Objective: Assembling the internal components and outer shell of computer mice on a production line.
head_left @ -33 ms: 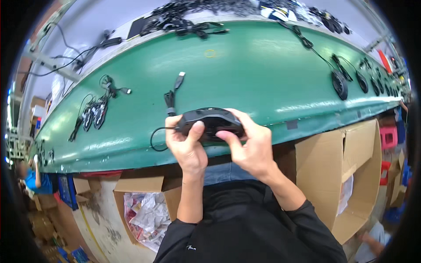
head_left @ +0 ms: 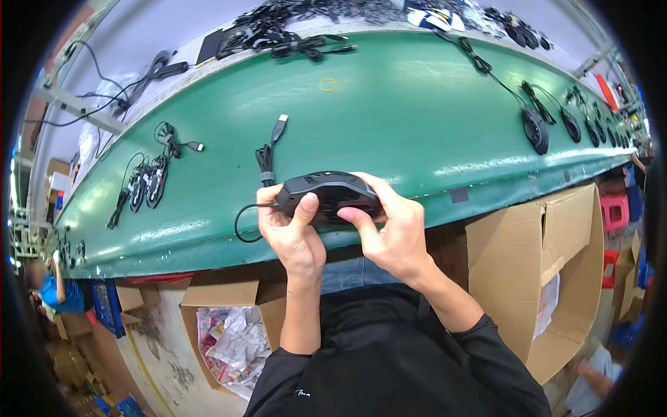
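Head view: both hands (head_left: 299,243) hold a mouse (head_left: 328,181); shirt lettering (head_left: 302,393) seems illegible.

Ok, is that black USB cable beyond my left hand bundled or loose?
Bundled: the black USB cable is folded, with a grey band around it.

A slight shift of the view is shown. Relative to the large open carton (head_left: 501,240), the black mouse (head_left: 331,184) and the cable plug (head_left: 280,129) are seen slightly further left.

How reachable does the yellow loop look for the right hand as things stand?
Probably not: the right hand grips the black device, and the yellow loop lies farther across the green tabletop.
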`<state>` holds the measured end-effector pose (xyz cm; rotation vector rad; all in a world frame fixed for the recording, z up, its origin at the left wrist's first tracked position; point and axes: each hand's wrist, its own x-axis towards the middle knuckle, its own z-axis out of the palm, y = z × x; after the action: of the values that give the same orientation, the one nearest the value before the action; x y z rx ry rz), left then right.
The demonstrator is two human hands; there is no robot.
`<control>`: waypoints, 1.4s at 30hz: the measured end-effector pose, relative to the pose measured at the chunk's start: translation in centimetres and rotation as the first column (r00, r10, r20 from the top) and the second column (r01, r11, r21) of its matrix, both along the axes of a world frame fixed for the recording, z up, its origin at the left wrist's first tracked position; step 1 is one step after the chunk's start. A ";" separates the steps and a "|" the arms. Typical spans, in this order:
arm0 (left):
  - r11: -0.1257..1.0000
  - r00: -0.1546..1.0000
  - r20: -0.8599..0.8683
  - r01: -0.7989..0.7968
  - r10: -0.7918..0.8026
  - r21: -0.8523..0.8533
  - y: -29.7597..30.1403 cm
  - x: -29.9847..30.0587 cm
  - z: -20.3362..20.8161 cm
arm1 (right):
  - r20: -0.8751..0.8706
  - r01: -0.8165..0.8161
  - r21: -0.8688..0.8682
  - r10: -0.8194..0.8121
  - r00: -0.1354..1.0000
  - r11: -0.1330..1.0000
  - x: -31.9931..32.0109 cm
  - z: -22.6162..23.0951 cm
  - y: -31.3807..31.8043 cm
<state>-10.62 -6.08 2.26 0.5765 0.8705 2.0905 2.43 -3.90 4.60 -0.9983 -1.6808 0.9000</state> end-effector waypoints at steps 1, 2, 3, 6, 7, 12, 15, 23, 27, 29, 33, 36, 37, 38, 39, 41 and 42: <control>1.000 0.998 -0.054 0.017 -0.017 0.014 0.2 0.3 -0.7 | -0.050 -0.031 -0.112 0.026 0.998 0.993 0.7 0.5 0.1; 0.999 0.993 -0.111 0.032 -0.029 0.029 0.4 0.6 -1.3 | -0.046 -0.008 -0.110 0.003 0.999 0.994 1.5 0.7 0.4; 0.998 0.993 -0.107 0.062 -0.058 0.032 0.7 1.2 -1.4 | -0.059 -0.044 -0.190 0.033 0.998 0.981 2.5 0.9 0.7; 0.999 0.985 -0.169 0.046 -0.045 0.006 1.6 3.0 -1.8 | -0.201 -0.195 -0.309 0.137 0.970 0.931 4.6 -0.6 1.6; 1.000 0.976 -0.217 0.020 -0.020 -0.003 1.4 2.6 -1.8 | -0.249 -0.270 -0.398 0.179 0.952 0.877 4.4 0.9 1.4; 0.986 0.947 -0.277 0.163 -0.164 -0.028 -0.3 0.8 -1.7 | -0.183 -0.183 -0.236 0.141 0.973 0.955 3.1 0.8 1.1; 0.967 0.911 -0.324 0.236 -0.254 -0.095 -0.6 0.6 -2.3 | -0.240 -0.209 -0.370 0.125 0.963 0.905 5.0 2.3 1.0; 0.915 0.860 -0.323 0.334 -0.394 -0.226 0.9 0.9 -1.7 | -0.200 -0.065 0.088 0.081 0.976 0.994 6.0 0.9 1.5; 0.794 0.793 -0.048 0.604 -0.608 -0.075 0.0 0.0 -0.6 | 0.034 -0.092 0.496 0.087 0.996 0.863 5.6 -0.8 1.2; 0.755 0.734 0.189 0.653 -0.652 0.065 0.1 -0.2 -0.6 | 0.127 -0.232 0.437 0.196 0.972 0.869 6.4 -1.8 0.3; 0.850 0.855 0.193 0.510 -0.482 -0.134 0.1 0.0 -1.0 | 0.148 -0.341 0.425 0.308 0.940 0.839 6.0 -2.1 -1.0; 0.853 0.864 0.187 0.497 -0.468 -0.161 -0.8 0.2 -0.6 | -0.236 -0.217 0.104 0.236 0.943 0.971 5.5 -0.5 -1.9; 0.858 0.868 0.023 0.493 -0.495 -0.144 -0.4 0.0 -1.1 | -0.206 -0.203 -0.190 0.163 0.965 0.961 6.1 0.7 -1.6; 0.833 0.838 -0.005 0.541 -0.545 -0.117 -0.2 0.0 -1.1 | -0.144 -0.069 -0.299 0.026 0.989 0.952 6.1 -0.2 -1.5; 0.882 0.894 0.082 0.448 -0.441 -0.143 -0.4 0.6 -0.7 | -0.221 -0.154 -0.312 0.086 0.972 0.938 6.0 -0.8 -0.9; 0.894 0.893 0.124 0.442 -0.432 -0.073 -0.6 0.5 -0.9 | -0.073 -0.059 -0.177 0.046 0.996 0.982 6.3 0.3 -0.9; 0.888 0.884 0.101 0.460 -0.456 -0.020 -0.7 0.4 -1.3 | -0.047 -0.062 -0.054 0.059 0.997 0.997 6.4 0.2 -0.6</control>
<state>-10.17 -6.80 0.93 0.5897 0.6475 1.6482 8.87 -4.50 4.78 -0.9616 -1.6633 1.0070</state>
